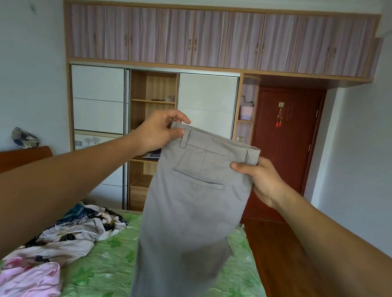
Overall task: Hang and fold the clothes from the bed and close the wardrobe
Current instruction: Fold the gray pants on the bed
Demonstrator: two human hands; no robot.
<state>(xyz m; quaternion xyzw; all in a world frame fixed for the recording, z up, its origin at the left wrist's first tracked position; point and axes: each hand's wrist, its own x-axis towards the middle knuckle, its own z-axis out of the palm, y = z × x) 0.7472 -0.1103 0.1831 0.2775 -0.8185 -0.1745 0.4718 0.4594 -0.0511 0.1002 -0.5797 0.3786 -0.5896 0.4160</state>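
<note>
Bed [113, 260] below grey trousers [193, 206] in hands [157, 134] [265, 181]

Bare left hand [159, 132] on a bare left forearm [60, 185]; bare right hand [264, 181] on a bare right forearm [334, 239]

The bed [114, 247] in front of me has a green sheet with leaves on it. A crumpled flowery cloth [78, 230], dark blue and cream, lies on its left side. Just beside that, nearer to me, lies a pink cloth [30, 280]. Past the bed I see open shelves [153, 101] in the wardrobe [96, 99]. Small things sit on a high shelf, too far off to tell. Folded clothes [151, 155] lie on a lower one. The brown wood floor [275, 258] runs along the bed's right side.
</note>
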